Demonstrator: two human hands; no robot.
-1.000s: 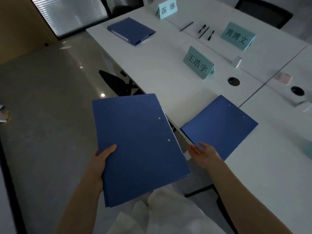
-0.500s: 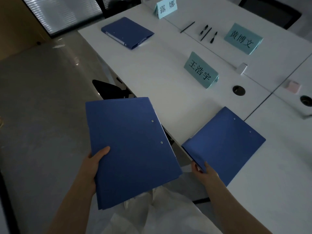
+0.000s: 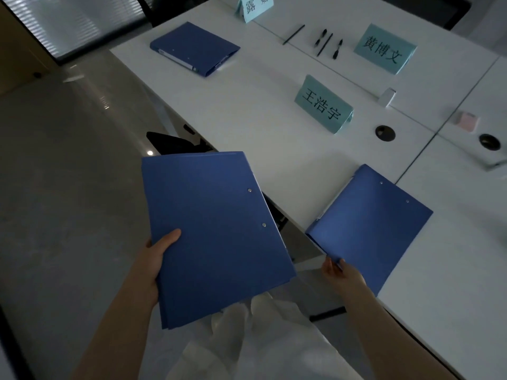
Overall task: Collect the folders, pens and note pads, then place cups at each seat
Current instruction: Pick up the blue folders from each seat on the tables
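Folders collected: we hold a blue stack (image 3: 216, 237) gripped in our left hand (image 3: 153, 259); right hand (image 3: 341, 272) pinches the table-edge folder (image 3: 370, 229) at four o'clock. Outstanding: far folder (image 3: 194, 48) at twelve, pens (image 3: 325, 43) at one; cups unplaced.

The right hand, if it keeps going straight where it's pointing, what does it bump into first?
The right hand already pinches the near corner of the blue folder on the table. Going on, it would probably just slide along that folder; depth is hard to judge.
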